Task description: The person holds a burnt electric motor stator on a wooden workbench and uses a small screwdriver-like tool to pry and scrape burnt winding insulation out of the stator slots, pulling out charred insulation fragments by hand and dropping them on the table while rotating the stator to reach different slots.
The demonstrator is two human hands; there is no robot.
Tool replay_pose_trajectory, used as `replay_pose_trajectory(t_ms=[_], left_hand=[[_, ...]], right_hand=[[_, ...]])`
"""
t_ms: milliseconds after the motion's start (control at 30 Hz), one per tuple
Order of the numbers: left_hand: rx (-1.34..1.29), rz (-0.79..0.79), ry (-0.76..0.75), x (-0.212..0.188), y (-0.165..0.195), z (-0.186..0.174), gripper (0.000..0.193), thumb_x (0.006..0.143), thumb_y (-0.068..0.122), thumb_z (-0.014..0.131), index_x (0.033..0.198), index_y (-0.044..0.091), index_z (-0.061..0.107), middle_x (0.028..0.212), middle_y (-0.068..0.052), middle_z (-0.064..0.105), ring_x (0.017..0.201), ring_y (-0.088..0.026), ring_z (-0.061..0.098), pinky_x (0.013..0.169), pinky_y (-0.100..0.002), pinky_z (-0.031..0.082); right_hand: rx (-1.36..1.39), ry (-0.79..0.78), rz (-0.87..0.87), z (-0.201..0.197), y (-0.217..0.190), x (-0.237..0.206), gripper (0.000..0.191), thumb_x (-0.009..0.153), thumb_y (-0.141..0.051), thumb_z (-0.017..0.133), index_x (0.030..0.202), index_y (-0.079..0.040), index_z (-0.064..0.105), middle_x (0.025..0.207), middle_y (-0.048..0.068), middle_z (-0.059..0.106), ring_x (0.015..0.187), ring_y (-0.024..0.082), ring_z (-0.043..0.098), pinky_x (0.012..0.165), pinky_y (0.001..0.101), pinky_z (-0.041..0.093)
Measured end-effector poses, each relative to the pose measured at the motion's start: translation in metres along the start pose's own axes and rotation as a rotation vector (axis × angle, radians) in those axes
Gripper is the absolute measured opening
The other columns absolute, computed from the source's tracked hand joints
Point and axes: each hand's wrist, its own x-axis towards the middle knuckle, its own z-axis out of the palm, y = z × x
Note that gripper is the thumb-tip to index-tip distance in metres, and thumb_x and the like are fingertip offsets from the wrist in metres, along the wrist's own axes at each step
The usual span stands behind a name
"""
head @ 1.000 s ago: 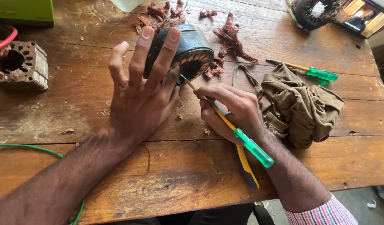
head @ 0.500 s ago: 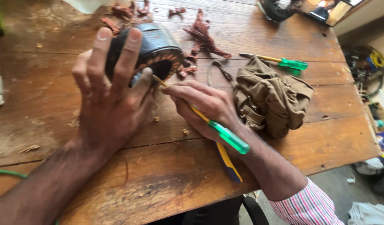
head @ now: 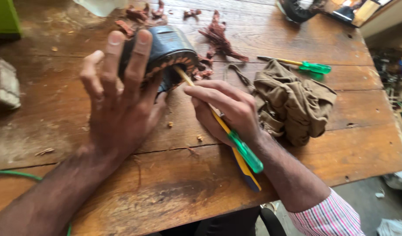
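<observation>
A dark round stator [head: 168,52] is lying on its side on the wood, its open end ringed with copper windings and facing the person. A screwdriver [head: 222,124] with a yellow shaft and clear green handle is slanting up to the left, its tip poking into the windings at the opening, its handle pointing back toward the near edge.

The one camera sits on my head and looks steeply down and forward over the wooden table [head: 122,192]. It is close: my left hand [head: 118,105] and right hand [head: 229,109] fill the middle, forearms running off the bottom edge. The table's far side reaches the top edge; floor shows at lower right. No second view shares this.
</observation>
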Motion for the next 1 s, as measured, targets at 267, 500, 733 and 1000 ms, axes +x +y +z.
replay_pose_trajectory(t_ms=[267,500,733,1000], left_hand=[[-0.017,-0.038,0.043,0.0024,0.0055,-0.0025,0.016,0.104,0.023,0.065,0.11,0.009,0.068,0.172,-0.015,0.004,0.158,-0.031,0.006,0.122,-0.059,0.03],[-0.089,-0.032,0.012,0.0006,0.0037,-0.0032,0.018,0.106,0.029,0.073,0.109,0.012,0.069,0.171,-0.011,0.002,0.157,-0.032,0.003,0.122,-0.061,0.028],[-0.102,-0.044,-0.016,-0.0014,0.0031,0.0023,0.025,0.104,0.033,0.073,0.117,0.012,0.073,0.171,-0.009,-0.002,0.158,-0.032,0.0,0.123,-0.06,0.027],[-0.213,-0.067,0.037,0.0043,0.0072,-0.0014,0.009,0.106,0.022,0.082,0.111,0.015,0.078,0.171,-0.005,0.004,0.158,-0.03,0.003,0.125,-0.054,0.03]], right_hand=[[0.068,-0.148,0.091,-0.0009,-0.0014,0.0013,0.03,0.084,0.003,0.073,0.113,-0.003,0.069,0.094,0.008,0.073,0.086,0.019,0.076,0.077,0.032,0.061],[0.08,-0.187,0.097,0.0009,-0.0005,0.0012,0.026,0.084,0.002,0.073,0.109,-0.005,0.071,0.089,0.006,0.072,0.081,0.018,0.076,0.072,0.0311,0.061],[0.097,-0.199,0.092,0.0013,0.0008,0.0,0.025,0.087,0.002,0.074,0.111,-0.006,0.07,0.091,0.006,0.074,0.083,0.018,0.076,0.073,0.0304,0.062],[0.103,-0.212,0.106,0.0016,0.0005,0.0013,0.026,0.088,0.003,0.073,0.112,-0.005,0.069,0.091,0.007,0.072,0.083,0.018,0.076,0.073,0.0313,0.061]])
